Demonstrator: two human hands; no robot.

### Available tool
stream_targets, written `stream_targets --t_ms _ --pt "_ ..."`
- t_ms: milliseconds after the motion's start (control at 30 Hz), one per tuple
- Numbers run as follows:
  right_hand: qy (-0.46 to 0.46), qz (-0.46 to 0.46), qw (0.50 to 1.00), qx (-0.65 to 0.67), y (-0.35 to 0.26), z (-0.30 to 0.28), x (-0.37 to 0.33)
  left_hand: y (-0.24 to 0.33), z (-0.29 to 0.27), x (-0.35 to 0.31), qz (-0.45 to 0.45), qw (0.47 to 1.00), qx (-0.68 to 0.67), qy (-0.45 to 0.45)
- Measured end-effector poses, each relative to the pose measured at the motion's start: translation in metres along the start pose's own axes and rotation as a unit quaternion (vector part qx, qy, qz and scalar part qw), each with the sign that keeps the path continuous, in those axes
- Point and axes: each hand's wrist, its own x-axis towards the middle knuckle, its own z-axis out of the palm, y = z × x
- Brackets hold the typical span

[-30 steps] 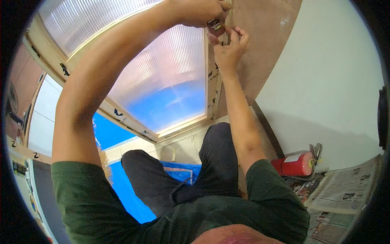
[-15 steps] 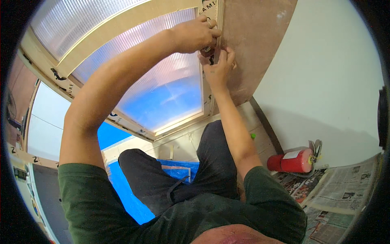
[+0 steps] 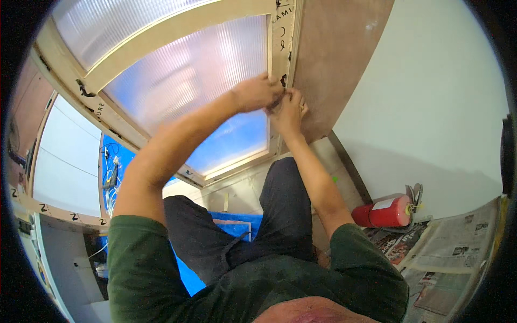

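A pale wooden frame [image 3: 284, 59] with ribbed translucent panels [image 3: 210, 70] stands in front of me. Along its right upright, both hands are close together. My left hand [image 3: 258, 92] has its fingers curled at the upright's edge. Just to the right and slightly lower, my right hand [image 3: 289, 112] is closed, fingers bent upward. Between them sits a small dark thing, mostly covered by the fingers, whose kind I cannot make out. Dark marks show on the bare wood above the hands.
A brown wooden panel [image 3: 323, 59] adjoins the frame, with a white wall [image 3: 420, 97] beyond it. At the right, a red fire extinguisher [image 3: 383, 211] lies near newspaper sheets [image 3: 458, 242]. Blue sheeting [image 3: 186, 272] is under my legs. Pale cables [image 3: 110, 194] hang at left.
Both hands have moved down along the upright, baring the marked wood above. My left elbow has swung to the right. The dark thing between the hands is now more hidden.
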Motion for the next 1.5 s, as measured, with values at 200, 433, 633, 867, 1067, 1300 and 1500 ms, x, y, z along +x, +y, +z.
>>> stream_targets --t_ms 200,433,633,867,1067,1300,1500 --pt "-0.068 -0.050 0.996 0.017 -0.007 -0.021 -0.027 0.038 -0.015 -0.042 -0.089 0.991 -0.087 -0.049" --pt "0.088 -0.138 0.961 0.225 -0.063 -0.096 0.072 0.000 -0.115 -0.093 -0.305 0.883 0.040 0.355" --pt "0.133 -0.202 0.934 0.264 -0.097 -0.108 0.118 -0.034 -0.134 -0.114 -0.327 0.861 0.113 0.373" --pt "0.211 -0.245 0.928 0.185 -0.112 -0.092 0.143 -0.045 -0.131 -0.106 -0.318 0.868 0.150 0.351" --pt "0.208 -0.245 0.920 0.225 -0.089 -0.086 0.153 -0.047 -0.126 -0.088 -0.315 0.872 0.152 0.344" --pt "0.212 -0.278 0.911 0.217 -0.093 -0.088 0.159 -0.053 -0.124 -0.073 -0.310 0.870 0.146 0.354" --pt "0.212 -0.308 0.901 0.219 -0.091 -0.088 0.171 -0.057 -0.123 -0.059 -0.309 0.873 0.159 0.342"
